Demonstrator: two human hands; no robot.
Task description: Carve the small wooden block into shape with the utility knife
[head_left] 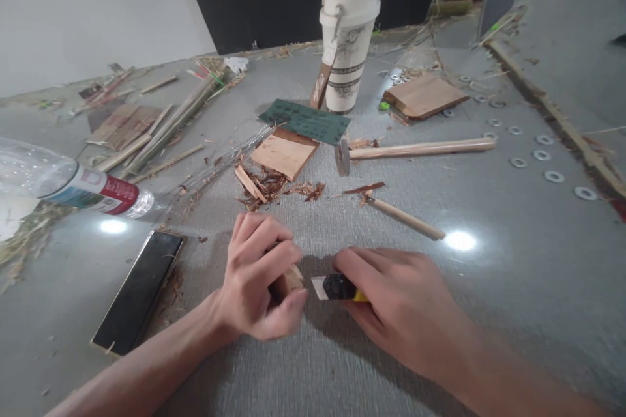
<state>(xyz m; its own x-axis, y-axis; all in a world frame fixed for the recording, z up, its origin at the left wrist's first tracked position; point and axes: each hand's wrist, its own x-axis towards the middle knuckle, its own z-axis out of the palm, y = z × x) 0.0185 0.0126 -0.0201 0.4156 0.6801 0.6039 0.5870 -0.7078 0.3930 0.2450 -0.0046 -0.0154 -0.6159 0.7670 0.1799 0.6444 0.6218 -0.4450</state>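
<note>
My left hand [261, 277] is closed around a small piece of wood [288, 283], most of it hidden by the fingers. Close by on the right, my right hand [401, 306] grips a utility knife [342, 287] with a black head and a bit of yellow body showing. Its short blade points left at the wood, with a narrow gap between them. Beyond the hands lie brown bark shavings [268, 186], a flat wooden piece [284, 153] and a green sheet [304, 120] that looks like sandpaper, partly over that piece.
A hammer [420, 149], a thin wooden stick [405, 216] and several metal washers [554, 176] lie to the right. At the back stand a white cup [353, 45] and another wooden piece [425, 96]. On the left are a plastic bottle [98, 189], a black phone [139, 290] and split stalks [171, 118].
</note>
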